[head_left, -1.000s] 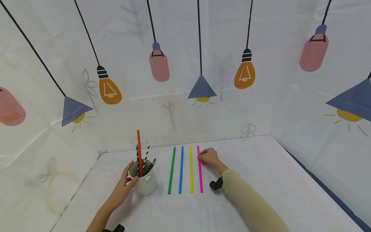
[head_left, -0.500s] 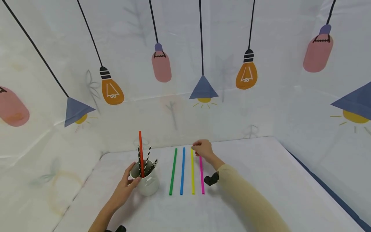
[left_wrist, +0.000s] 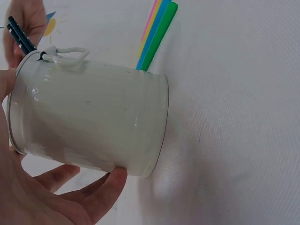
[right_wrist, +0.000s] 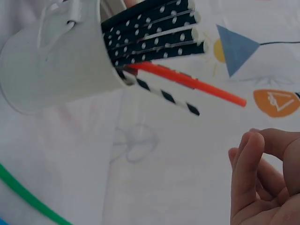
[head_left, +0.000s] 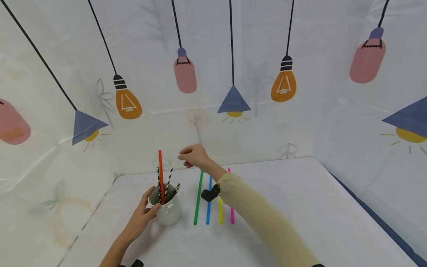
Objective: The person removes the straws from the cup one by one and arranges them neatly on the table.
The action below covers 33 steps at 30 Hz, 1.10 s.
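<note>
A white pail (head_left: 171,216) with a small wire handle (left_wrist: 70,55) stands on the table, and my left hand (head_left: 141,217) grips it by the side and rim. Out of its mouth stick a tall orange-red straw (head_left: 161,170), a black-and-white striped straw (right_wrist: 166,96) and several black dotted straws (right_wrist: 154,35). My right hand (head_left: 195,155) is raised in the air to the right of the pail. Its thumb and forefinger tips are close together with nothing between them, a short way from the orange-red straw's tip in the right wrist view.
Green (head_left: 198,198), blue (head_left: 208,215), yellow (head_left: 221,213) and pink (head_left: 232,217) straws lie side by side on the white table (head_left: 300,215), partly covered by my right forearm in the head view. Behind stands a white backdrop (head_left: 207,129) printed with hanging lamps.
My right hand has left the top of the pink straw, passed over the yellow one and moved left and up towards the pail. My left hand keeps its grip on the pail.
</note>
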Motion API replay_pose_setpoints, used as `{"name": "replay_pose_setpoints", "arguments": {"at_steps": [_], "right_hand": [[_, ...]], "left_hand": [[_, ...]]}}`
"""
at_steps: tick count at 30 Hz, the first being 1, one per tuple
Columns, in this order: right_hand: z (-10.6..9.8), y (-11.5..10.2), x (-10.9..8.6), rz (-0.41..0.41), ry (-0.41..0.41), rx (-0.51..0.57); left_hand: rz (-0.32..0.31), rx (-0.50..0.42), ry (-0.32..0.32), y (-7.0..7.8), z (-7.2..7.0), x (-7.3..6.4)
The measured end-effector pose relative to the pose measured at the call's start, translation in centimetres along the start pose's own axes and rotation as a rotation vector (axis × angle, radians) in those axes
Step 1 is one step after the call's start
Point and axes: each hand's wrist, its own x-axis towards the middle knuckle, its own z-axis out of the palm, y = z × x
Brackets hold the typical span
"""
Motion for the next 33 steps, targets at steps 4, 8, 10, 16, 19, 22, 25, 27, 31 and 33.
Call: {"name": "replay_pose_setpoints", "arguments": {"at_steps": [4,8,10,16,19,22,25,27,31,33], "right_hand": [[2.2,-1.2,-0.1,0.018,-0.033,0.073],[4.0,-1.9,-0.5,0.035,-0.053,0.163],[4.7,-2.1,-0.7,0.043,-0.057,0.197],[6.4,-2.4,-1.3,0.055,-0.003,0.212],[7.1,-2.5,-1.2,0.061,0.019,0.215],[7.8,-2.7,-1.1,0.073,0.061,0.191],[8.5,-2.7,-0.8,0.095,0.097,0.165],[9.0,-2.7,-0.7,0.103,0.106,0.153],[9.5,-2.6,-0.4,0.107,0.112,0.145],[9.7,-2.5,-0.4,0.100,0.120,0.136]], "left_hand": [[-0.019,-0.034,-0.007,0.3,0.1,0.1],[-0.036,-0.100,-0.025,0.3,0.2,0.0],[-0.043,-0.125,-0.028,0.2,0.3,0.1],[-0.054,-0.132,-0.031,0.3,0.2,0.0],[-0.062,-0.122,-0.026,0.4,0.2,0.0],[-0.068,-0.120,-0.021,0.5,0.2,0.0],[-0.070,-0.117,-0.023,0.6,0.2,0.1],[-0.065,-0.117,-0.020,0.6,0.2,0.1],[-0.056,-0.112,-0.014,0.6,0.2,0.1],[-0.056,-0.111,-0.017,0.4,0.2,0.1]]}}
